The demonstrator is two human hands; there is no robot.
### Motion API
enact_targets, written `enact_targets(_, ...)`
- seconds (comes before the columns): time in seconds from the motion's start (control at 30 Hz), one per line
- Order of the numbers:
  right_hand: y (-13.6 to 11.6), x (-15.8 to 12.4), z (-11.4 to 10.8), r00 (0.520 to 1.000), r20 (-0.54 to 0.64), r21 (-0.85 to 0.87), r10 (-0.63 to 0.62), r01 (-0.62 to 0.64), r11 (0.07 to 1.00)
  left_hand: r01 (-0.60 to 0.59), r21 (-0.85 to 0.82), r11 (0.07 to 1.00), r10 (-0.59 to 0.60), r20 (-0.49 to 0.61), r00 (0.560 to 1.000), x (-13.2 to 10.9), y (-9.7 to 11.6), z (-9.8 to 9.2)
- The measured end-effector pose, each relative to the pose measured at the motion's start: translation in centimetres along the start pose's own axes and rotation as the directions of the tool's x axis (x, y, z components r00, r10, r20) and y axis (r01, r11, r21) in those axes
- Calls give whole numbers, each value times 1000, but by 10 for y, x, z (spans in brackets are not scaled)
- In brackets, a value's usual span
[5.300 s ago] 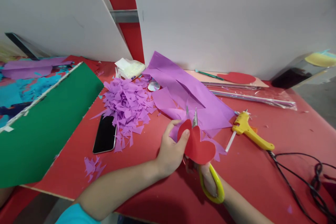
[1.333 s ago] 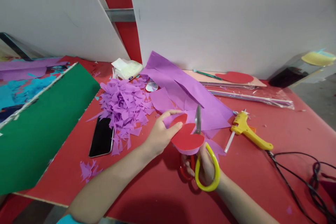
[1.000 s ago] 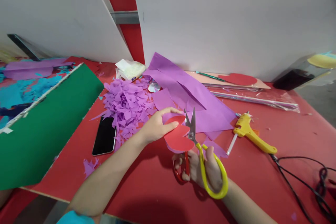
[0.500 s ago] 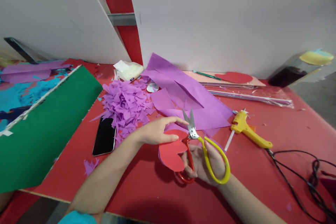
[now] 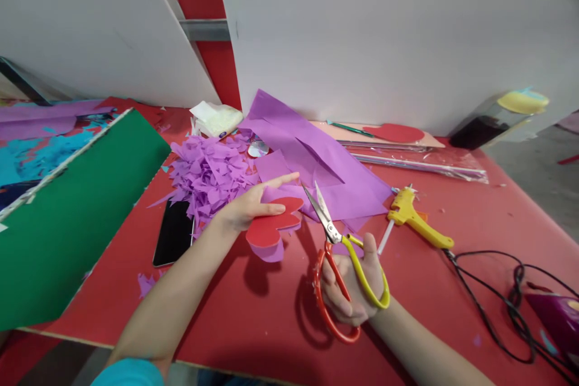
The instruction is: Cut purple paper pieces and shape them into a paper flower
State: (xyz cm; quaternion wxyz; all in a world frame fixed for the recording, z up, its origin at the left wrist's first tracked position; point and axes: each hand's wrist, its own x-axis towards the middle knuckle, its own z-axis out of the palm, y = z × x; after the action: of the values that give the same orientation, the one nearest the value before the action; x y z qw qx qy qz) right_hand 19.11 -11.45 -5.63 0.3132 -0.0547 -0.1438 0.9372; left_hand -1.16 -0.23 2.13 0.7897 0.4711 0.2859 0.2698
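Observation:
My left hand (image 5: 253,202) pinches a red paper cutout (image 5: 274,220) with rounded lobes, thumb on top and index finger stretched out. Purple paper (image 5: 268,251) lies against the cutout's underside and shows below its edge. In my right hand (image 5: 350,283) is a pair of scissors (image 5: 332,232) with one red and one yellow handle. Their blades are partly open, pointing up and to the left, a small gap away from the cutout. Purple sheets (image 5: 335,175) lie on the table beyond both hands.
A heap of purple scraps (image 5: 208,172) partly covers a phone (image 5: 174,232). The green board (image 5: 90,223) is at left. On the right are a yellow glue gun (image 5: 418,217), its black cord (image 5: 484,307) and a cup of dark liquid (image 5: 484,126). Wrapped sticks (image 5: 416,166) lie behind.
The cutout has moved left and up with my left hand, away from the scissors, and has turned and tilted. My right hand has lowered slightly, and the scissor handles are spread wider.

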Motion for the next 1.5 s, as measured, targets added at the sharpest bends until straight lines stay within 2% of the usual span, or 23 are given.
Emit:
enact_targets(0.1,5,1,-9,979,198,79,-53,38,996,95,-77,992,-90,70,993,13,-21,-3)
enact_targets(0.17,8,2,-12,954,286,113,-88,57,992,179,-84,980,-168,119,978,20,-35,-3)
enact_targets(0.33,10,6,-8,947,317,85,-60,35,996,178,-53,983,-171,111,979,24,-51,-4)
enact_targets(0.5,10,9,-1,948,310,61,-66,49,997,150,61,987,-156,107,982,21,-43,-9)
enact_targets(0.83,7,6,-4,938,334,87,-95,69,994,117,232,966,-112,-37,993,12,-18,-19)
enact_targets(0.93,8,7,-4,909,398,118,-127,86,989,99,317,943,-99,-16,995,11,-13,-24)
enact_targets(1.03,8,8,-4,875,457,140,-161,108,984,-7,384,923,-22,71,997,9,-8,-25)
enact_targets(1.13,8,7,-5,862,475,154,-179,119,981,-49,234,971,7,177,984,4,-5,-22)
enact_targets(1.27,10,7,-5,850,494,172,-182,109,979,80,-12,997,-75,211,975,5,-15,-15)
enact_targets(1.4,13,10,2,854,495,166,-163,92,982,118,-95,988,-94,222,970,16,-38,-12)
enact_targets(1.5,14,11,6,886,448,109,-118,77,991,86,-125,988,-55,234,971,22,-48,-9)
